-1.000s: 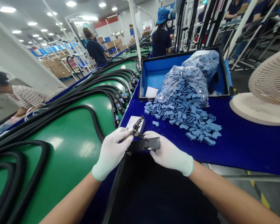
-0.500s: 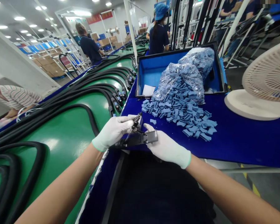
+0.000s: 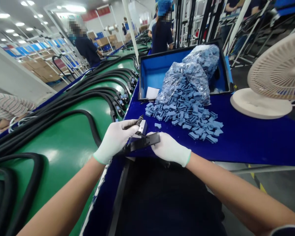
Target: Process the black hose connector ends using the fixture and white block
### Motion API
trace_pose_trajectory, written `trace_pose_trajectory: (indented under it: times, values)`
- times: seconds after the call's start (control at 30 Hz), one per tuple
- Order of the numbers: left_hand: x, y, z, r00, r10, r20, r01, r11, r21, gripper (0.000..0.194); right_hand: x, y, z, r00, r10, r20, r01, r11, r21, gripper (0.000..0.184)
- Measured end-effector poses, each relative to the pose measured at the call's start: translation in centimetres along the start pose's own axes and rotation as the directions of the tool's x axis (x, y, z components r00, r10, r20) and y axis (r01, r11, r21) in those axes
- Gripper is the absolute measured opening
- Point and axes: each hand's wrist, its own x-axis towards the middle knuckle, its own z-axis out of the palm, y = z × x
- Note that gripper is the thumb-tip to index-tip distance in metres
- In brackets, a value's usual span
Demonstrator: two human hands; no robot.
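Observation:
White gloves cover both of my hands. My left hand (image 3: 118, 139) is closed, with thumb and fingertips pinching a dark spring-like coiled part (image 3: 140, 120) that points upward. My right hand (image 3: 170, 148) is closed round the end of a long black plastic piece (image 3: 147, 141), which lies between the two hands just over the table edge. The far end of that piece is hidden near my left hand. Behind the coiled part stands a small light-grey block (image 3: 143, 128). One loose blue clip-shaped piece (image 3: 158, 125) lies just beyond my right hand.
A pile of blue pieces (image 3: 186, 118) spills from a clear plastic bag (image 3: 184, 82) before a blue bin (image 3: 151, 73). To the right stands a beige fan (image 3: 260, 103). Thick black hoses (image 3: 64, 101) lie along the green surface (image 3: 64, 141) at left. Co-workers stand further back.
The view has shifted slightly, so everything sits a little further left. My right thumb, raised before, is now lowered toward the black plastic piece. Both hands keep their hold.

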Motion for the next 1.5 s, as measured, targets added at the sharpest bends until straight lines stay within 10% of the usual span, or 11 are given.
trace_pose_trajectory:
  times: [0.2, 0.3, 0.4, 0.87, 1.03, 1.13, 1.23, 1.33, 1.43, 1.5]
  values:
    - [0.2, -0.2, -0.1, 0.997, -0.079, 0.012, 0.079, 0.969, -0.234, 0.037, -1.5, 0.4, -2.8, 0.987, 0.109, -0.118, -0.128, 0.979, -0.159, 0.038]
    - [-0.4, 0.0, -0.2, 0.999, -0.010, 0.032, 0.018, 0.964, -0.266, 0.036, -1.5, 0.5, -2.8, 0.994, 0.071, -0.088, -0.051, 0.974, 0.220, 0.066]
    - [-1.3, 0.2, -0.2, 0.991, 0.108, 0.080, -0.094, 0.982, -0.167, 0.036, -1.3, -0.1, -2.7, 0.996, 0.076, -0.040, -0.043, 0.849, 0.527, 0.048]
    - [-2.2, -1.2, 1.7, 0.786, 0.611, 0.093, -0.617, 0.768, 0.170, 0.025, 0.0, -1.0, -1.7, 0.992, 0.087, 0.087, -0.117, 0.442, 0.889, 0.053]
    - [-0.3, -1.3, 1.7, 0.937, 0.301, 0.178, -0.270, 0.946, -0.180, 0.079, -0.3, -1.1, -1.8, 0.991, 0.115, 0.072, -0.119, 0.487, 0.865, 0.047]
    - [0.6, -0.8, 1.9, 0.953, 0.158, 0.258, -0.106, 0.973, -0.203, 0.111, -0.4, -1.0, -1.9, 0.991, 0.133, 0.019, -0.090, 0.552, 0.829, 0.046]
    - [-0.3, -0.6, 2.3, 0.979, 0.168, 0.117, -0.163, 0.985, -0.052, 0.089, -0.6, -0.5, -1.9, 0.990, 0.142, 0.009, -0.090, 0.577, 0.812, 0.043]
    - [-3.5, -1.3, 3.2, 0.983, 0.181, -0.035, -0.180, 0.983, 0.038, 0.022, -1.5, -0.5, -1.1, 0.970, 0.205, -0.131, 0.021, 0.465, 0.885, 0.040]
    - [-6.7, -3.0, 4.2, 0.992, -0.027, 0.126, 0.067, 0.943, -0.326, 0.023, -3.1, -1.8, 0.8, 0.943, 0.217, -0.251, 0.146, 0.406, 0.902, 0.042]
    - [-7.8, -4.2, 4.3, 0.973, -0.200, 0.118, 0.223, 0.659, -0.718, 0.032, -4.1, -2.6, 1.7, 0.988, 0.023, -0.156, 0.119, 0.536, 0.836, 0.051]
